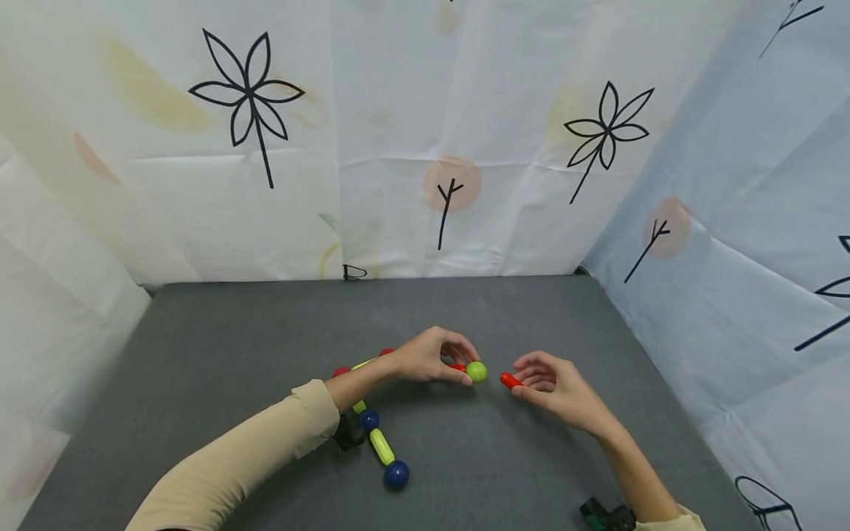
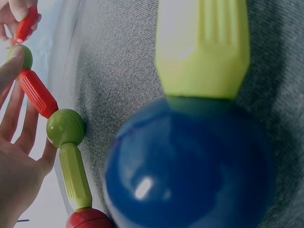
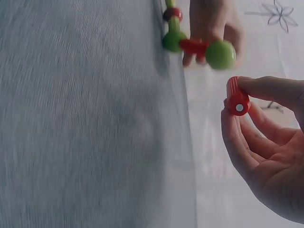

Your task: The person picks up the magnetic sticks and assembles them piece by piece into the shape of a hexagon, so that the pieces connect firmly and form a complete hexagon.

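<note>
My left hand [image 1: 434,356] pinches a green ball [image 1: 477,372] between thumb and fingers, at the end of a chain of building-toy balls and rods. Joined to that ball is a red rod [image 2: 39,94], which leads to a second green ball [image 2: 66,128], then a yellow-green rod [image 2: 75,175] and a red ball [image 2: 89,219]. My right hand [image 1: 558,391] pinches a loose red rod [image 3: 237,97] between thumb and fingers; a pale round dot shows in its end. A small gap separates this rod from the held green ball.
From under my left forearm, more of the chain runs toward me: a blue ball [image 1: 369,420], a yellow-green rod [image 1: 381,447] and a larger-looking blue ball [image 1: 396,475]. All lies on a grey tabletop [image 1: 265,332], with patterned white cloth [image 1: 385,110] behind and at the sides.
</note>
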A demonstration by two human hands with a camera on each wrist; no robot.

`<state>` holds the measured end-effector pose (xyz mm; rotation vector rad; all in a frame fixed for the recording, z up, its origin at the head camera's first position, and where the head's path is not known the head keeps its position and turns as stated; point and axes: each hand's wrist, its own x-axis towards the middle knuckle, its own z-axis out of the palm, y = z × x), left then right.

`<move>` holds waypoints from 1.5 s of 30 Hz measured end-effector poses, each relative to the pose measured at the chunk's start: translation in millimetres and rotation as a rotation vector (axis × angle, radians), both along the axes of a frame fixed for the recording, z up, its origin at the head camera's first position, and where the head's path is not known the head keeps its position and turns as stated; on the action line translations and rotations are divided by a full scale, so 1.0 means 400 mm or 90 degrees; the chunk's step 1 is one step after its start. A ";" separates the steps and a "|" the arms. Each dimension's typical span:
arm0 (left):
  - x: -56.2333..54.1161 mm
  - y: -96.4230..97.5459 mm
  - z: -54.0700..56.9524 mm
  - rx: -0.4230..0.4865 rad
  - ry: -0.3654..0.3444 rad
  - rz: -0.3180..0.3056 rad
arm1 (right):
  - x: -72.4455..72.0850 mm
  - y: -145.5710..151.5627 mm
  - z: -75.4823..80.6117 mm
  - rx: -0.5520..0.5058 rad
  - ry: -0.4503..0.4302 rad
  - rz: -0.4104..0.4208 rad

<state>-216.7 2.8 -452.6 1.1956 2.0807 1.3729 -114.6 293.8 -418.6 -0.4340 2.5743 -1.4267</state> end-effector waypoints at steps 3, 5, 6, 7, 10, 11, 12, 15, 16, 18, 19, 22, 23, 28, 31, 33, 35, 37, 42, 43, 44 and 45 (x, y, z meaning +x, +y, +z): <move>0.001 -0.002 0.001 -0.004 -0.001 0.001 | 0.001 -0.028 0.002 -0.005 -0.005 0.017; 0.002 0.000 0.002 -0.007 0.003 0.004 | 0.001 -0.044 0.002 -0.014 -0.012 0.025; 0.001 0.001 0.002 -0.008 0.006 0.007 | 0.001 -0.051 0.002 -0.019 -0.014 0.031; 0.001 0.002 0.002 -0.009 0.011 0.010 | 0.000 -0.058 0.002 -0.023 -0.017 0.035; 0.000 0.003 0.005 -0.012 0.024 0.020 | -0.001 -0.074 0.002 -0.016 -0.019 0.021; -0.001 0.004 0.005 -0.010 0.028 0.023 | -0.002 -0.077 0.001 -0.010 -0.015 0.014; -0.001 0.004 0.006 -0.011 0.030 0.026 | -0.003 -0.079 0.001 -0.005 -0.012 0.006; -0.001 0.003 0.006 -0.010 0.028 0.031 | -0.007 -0.078 -0.004 0.004 -0.009 -0.011; -0.001 0.003 0.005 -0.011 0.027 0.032 | -0.008 -0.076 -0.006 0.000 -0.012 -0.009; 0.000 0.001 0.007 -0.014 0.026 0.034 | -0.011 -0.074 -0.008 -0.014 -0.025 -0.001; 0.001 0.000 0.007 -0.014 0.027 0.034 | -0.012 -0.073 -0.008 -0.022 -0.033 0.003; 0.001 -0.003 0.009 -0.020 0.033 0.034 | -0.018 -0.074 -0.008 -0.042 -0.054 0.015; 0.001 -0.003 0.009 -0.021 0.035 0.033 | -0.020 -0.076 -0.008 -0.046 -0.059 0.018; 0.001 -0.004 0.007 -0.034 0.043 0.027 | -0.036 -0.087 -0.012 -0.047 -0.086 0.022; 0.004 -0.004 0.005 -0.039 0.038 0.023 | -0.045 -0.091 -0.021 -0.048 -0.106 0.028; 0.007 -0.007 0.006 -0.043 0.036 0.022 | -0.049 -0.094 -0.026 -0.045 -0.117 0.035; 0.010 -0.015 0.008 -0.051 0.038 0.026 | -0.054 -0.097 -0.031 -0.041 -0.126 0.043; 0.012 -0.029 0.010 -0.059 0.045 0.034 | -0.057 -0.100 -0.036 -0.036 -0.136 0.049; 0.014 -0.084 0.017 -0.068 0.057 0.060 | -0.066 -0.109 -0.043 -0.019 -0.150 0.057; 0.016 -0.098 0.021 -0.067 0.054 0.062 | -0.067 -0.110 -0.044 -0.018 -0.151 0.059; 0.019 -0.111 0.023 -0.066 0.052 0.065 | -0.068 -0.111 -0.045 -0.016 -0.153 0.062; 0.023 -0.124 0.026 -0.065 0.046 0.067 | -0.070 -0.112 -0.046 -0.015 -0.157 0.065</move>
